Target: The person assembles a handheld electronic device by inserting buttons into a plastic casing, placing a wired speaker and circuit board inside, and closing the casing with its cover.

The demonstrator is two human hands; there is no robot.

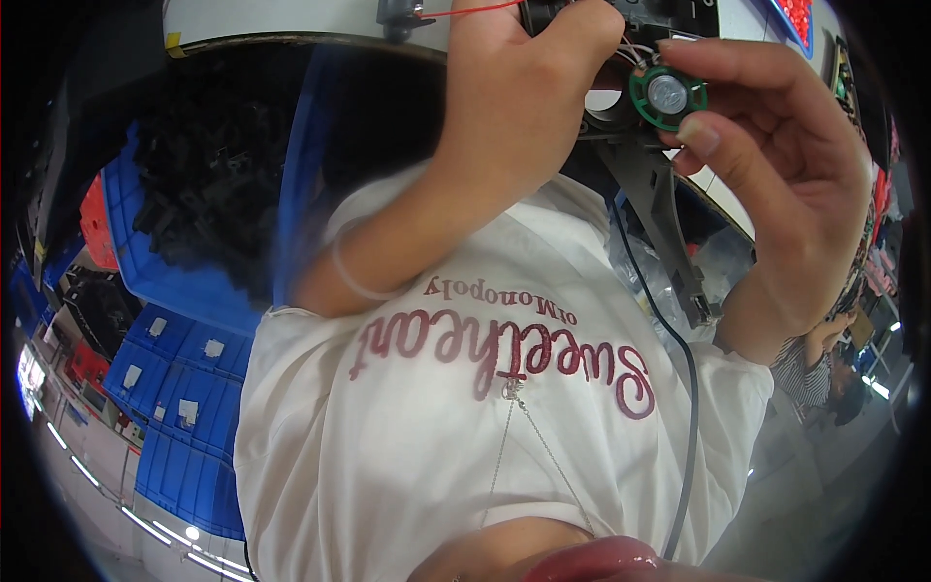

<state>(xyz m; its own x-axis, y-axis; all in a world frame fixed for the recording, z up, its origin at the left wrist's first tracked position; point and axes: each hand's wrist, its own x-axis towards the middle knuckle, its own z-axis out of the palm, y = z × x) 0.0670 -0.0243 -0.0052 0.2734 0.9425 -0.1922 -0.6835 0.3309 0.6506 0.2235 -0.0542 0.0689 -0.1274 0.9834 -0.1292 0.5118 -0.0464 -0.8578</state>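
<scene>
A small round speaker [667,94] with a green rim and silvery centre is pinched between the thumb and forefinger of my right hand [776,145]. Thin wires [635,53] run from its upper edge toward a black plastic housing [669,15], which the top of the picture cuts off. Closed against that housing is my left hand [533,92], its back toward me and most fingertips hidden. A long dark plastic arm [659,209] reaches down below the speaker, apparently part of the same piece. Beside the left hand, a red wire [470,11] leads to a small dark part [398,17].
The white worktop [281,17] ends close to my body. On the left stands a blue bin [184,276] full of black plastic parts, with several blue boxes [184,427] stacked near it. A blue tray [807,44] of red pieces sits far right. A grey cable [690,417] hangs across my shirt.
</scene>
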